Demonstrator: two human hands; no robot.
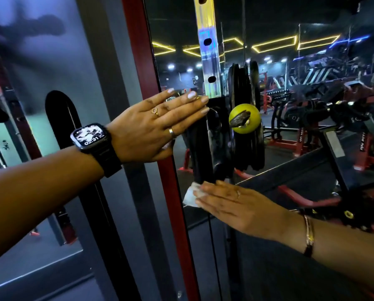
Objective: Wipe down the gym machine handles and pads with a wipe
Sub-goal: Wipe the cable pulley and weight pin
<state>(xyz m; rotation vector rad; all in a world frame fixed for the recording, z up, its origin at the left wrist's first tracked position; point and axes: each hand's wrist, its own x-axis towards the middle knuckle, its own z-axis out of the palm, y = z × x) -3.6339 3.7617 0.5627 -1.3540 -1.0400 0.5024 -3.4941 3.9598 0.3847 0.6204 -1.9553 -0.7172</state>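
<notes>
My left hand (157, 124), with a black watch on the wrist, lies flat with straight fingers against the black machine part (200, 153) beside the red upright (170, 174). Lower down, my right hand (236, 205) presses a white wipe (191, 195) with flat fingers against the bottom of that same black part. Only the wipe's left edge shows past my fingertips. A yellow-green knob (244, 118) sticks out just right of the black part.
Black weight plates (246, 88) hang behind the knob on a chrome post with holes (207, 51). A grey panel with a dark slot (62, 122) stands at the left. Red and black gym machines (311, 118) fill the room at the right.
</notes>
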